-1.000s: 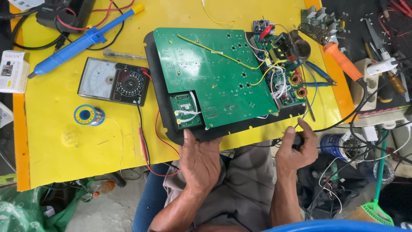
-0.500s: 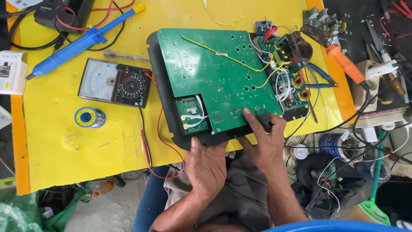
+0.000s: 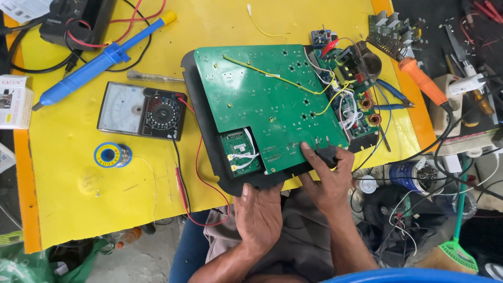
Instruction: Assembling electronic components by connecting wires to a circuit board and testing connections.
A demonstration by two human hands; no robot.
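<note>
Black plug (image 3: 327,155) pinched in the right hand (image 3: 329,181) at the near edge of a green circuit board (image 3: 267,105), which lies in a black tray (image 3: 209,152) on a yellow table (image 3: 78,199). Left hand (image 3: 258,216), fingers loose, rests against the tray's near rim. A multimeter (image 3: 141,110) sits beside the tray.

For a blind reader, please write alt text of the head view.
Two hands grip the near edge of a large green circuit board on a yellow table: left hand under its black tray, right hand pinching a small black part.
</note>
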